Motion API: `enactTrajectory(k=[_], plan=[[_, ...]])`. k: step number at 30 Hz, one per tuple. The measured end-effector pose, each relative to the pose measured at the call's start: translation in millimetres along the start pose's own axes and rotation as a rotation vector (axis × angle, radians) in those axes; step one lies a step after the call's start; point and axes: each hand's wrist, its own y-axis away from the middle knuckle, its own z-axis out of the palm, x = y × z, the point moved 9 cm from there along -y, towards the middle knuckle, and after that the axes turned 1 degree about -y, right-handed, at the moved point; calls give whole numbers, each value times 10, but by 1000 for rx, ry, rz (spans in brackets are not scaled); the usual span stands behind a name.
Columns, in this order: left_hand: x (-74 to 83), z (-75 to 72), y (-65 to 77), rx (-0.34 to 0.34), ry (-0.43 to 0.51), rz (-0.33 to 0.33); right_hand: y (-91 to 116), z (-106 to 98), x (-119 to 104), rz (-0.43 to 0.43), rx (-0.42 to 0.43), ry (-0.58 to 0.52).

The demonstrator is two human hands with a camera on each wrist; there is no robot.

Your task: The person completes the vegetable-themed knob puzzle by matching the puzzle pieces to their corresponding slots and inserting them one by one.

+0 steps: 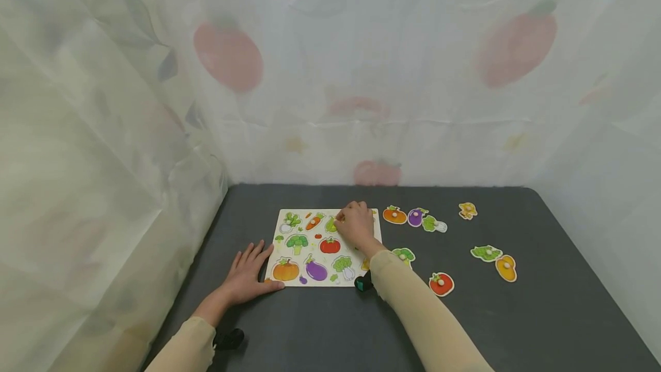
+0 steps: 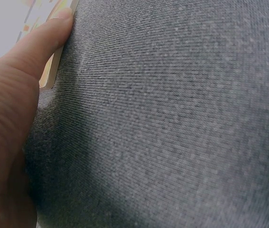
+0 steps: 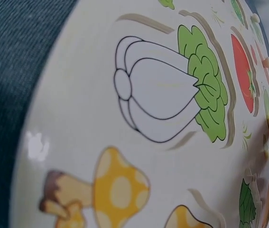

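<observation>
A vegetable puzzle board (image 1: 304,234) lies flat on the dark table. My left hand (image 1: 247,274) rests at its lower left corner, fingers spread along the left side; its thumb (image 2: 53,31) touches the front edge in the left wrist view. My right hand (image 1: 357,227) is over the board's upper right part. Its fingertips pinch a green vegetable puzzle piece (image 1: 331,224), though the fingers partly hide the grip. Beside it, a knobbed carrot piece (image 1: 314,222) sits in its slot. In the right wrist view, the printed bok choy slot (image 3: 158,90) is close to the camera.
Right of the board lie a pumpkin piece (image 1: 395,215), an eggplant piece (image 1: 416,217), a bok choy piece (image 1: 435,224) and a tomato piece (image 1: 441,284). Farther right are a mushroom piece (image 1: 467,210), a green piece (image 1: 486,253) and a yellow piece (image 1: 506,268). Curtains (image 1: 361,73) surround the table.
</observation>
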Motion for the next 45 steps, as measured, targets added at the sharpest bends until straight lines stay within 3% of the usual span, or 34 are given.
enactTrajectory(k=[13, 24, 30, 37, 45], plan=[[9, -29, 15, -22, -16, -22, -11, 28, -45, 6, -8, 71], [49, -75, 25, -32, -39, -31, 45, -26, -113, -118, -70, 115], [-15, -9, -27, -28, -29, -19, 80, -280, -59, -207, -52, 56], [-68, 31, -85, -38, -29, -17, 117, -732, 212, -194, 5, -76], [12, -63, -86, -70, -47, -40, 279, -1152, 595, -167, 74, -97]])
